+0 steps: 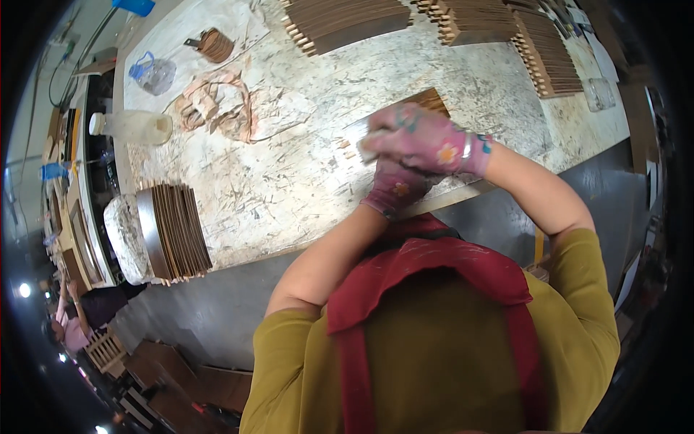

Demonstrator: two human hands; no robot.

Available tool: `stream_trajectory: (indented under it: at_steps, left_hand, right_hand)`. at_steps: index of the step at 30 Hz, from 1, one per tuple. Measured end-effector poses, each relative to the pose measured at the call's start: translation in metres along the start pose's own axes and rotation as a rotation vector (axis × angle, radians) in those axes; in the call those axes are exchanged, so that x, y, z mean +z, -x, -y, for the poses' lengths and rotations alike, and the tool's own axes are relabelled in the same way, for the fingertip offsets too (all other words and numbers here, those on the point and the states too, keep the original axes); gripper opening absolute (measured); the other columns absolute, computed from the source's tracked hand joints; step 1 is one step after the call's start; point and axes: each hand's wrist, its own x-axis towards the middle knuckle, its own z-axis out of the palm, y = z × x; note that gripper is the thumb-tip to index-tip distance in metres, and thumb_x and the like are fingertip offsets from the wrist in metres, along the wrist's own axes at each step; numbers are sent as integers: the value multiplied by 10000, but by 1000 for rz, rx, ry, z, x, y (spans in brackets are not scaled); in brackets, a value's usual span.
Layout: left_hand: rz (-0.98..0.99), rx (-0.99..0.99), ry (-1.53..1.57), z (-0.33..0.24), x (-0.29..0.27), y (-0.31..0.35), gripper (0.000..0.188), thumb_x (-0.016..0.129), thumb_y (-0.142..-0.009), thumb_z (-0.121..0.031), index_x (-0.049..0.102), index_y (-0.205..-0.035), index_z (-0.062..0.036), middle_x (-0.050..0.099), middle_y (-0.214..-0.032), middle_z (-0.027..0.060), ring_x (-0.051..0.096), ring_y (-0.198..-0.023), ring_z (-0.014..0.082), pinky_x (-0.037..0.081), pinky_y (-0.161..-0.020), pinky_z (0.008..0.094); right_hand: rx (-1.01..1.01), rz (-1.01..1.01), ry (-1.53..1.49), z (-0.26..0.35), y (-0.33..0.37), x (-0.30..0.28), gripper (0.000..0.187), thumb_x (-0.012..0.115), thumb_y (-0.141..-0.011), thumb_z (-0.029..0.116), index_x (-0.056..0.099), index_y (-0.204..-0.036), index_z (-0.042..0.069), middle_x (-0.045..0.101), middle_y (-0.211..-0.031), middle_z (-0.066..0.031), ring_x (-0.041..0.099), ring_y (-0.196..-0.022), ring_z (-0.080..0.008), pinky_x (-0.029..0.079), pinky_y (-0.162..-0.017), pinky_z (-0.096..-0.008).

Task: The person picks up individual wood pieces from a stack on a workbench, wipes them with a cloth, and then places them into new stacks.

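Observation:
Both my hands wear pinkish-purple gloves with a flower print, and they cross near the table's front edge. Under them lies a dark brown wooden board (pixel 432 101) with a glossy face and small pale tenons along its left end. My right hand (pixel 426 141) is closed over the board, blurred by motion, and a small pale thing (pixel 368 150) shows at its fingertips, too smeared to name. Below it, my left hand (pixel 399 184) sits at the board's near side. The right hand covers its fingers, so its grip cannot be seen.
A stained white worktable (pixel 289 181) carries a crumpled cloth (pixel 217 105), a clear bottle (pixel 153 74), a cloudy jug (pixel 137 127) and small stacked brown pieces (pixel 215 45). Slat stacks stand at left (pixel 173 231), back (pixel 347 22) and right (pixel 549 61). A person (pixel 76 318) is far left.

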Motion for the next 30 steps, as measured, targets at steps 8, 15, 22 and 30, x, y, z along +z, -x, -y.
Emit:
stream_trajectory:
  at_steps: [8,15,22,30]
  left_hand:
    - [-213,202,-379,-1,-9,7,709,608,-855,-549,530,-1395,-96,433,-1487,124,352,-1397,342,202,-1194,499]
    - [-268,8,-370,28,-63,36,834,625,-874,-508,354,-1482,-6,333,-1546,212,245,-1465,386,128,-1206,529]
    - [-478,-4,-433,36,-98,54,783,685,-852,-396,395,-1469,-12,381,-1511,228,254,-1463,382,144,-1206,512]
    - [-463,245,-606,28,-56,-5,460,545,-894,-135,558,-1350,-195,580,-906,93,591,-847,251,490,-762,415]
  right_hand:
    - [36,4,92,-38,-73,3,215,604,-919,217,662,-1097,112,617,-1099,-161,641,-979,-327,542,-836,-387]
    - [621,-758,-608,-52,-36,55,499,729,-871,388,629,-1245,74,590,-1224,-108,575,-1149,-239,479,-996,-365]
    - [623,-1355,-917,-90,17,26,402,735,-863,170,643,-1219,8,659,-1163,-112,617,-1043,-205,491,-942,-320]
    - [486,-1126,-670,-52,51,14,422,652,-939,174,579,-1303,-27,619,-1260,-119,595,-1137,-202,482,-989,-312]
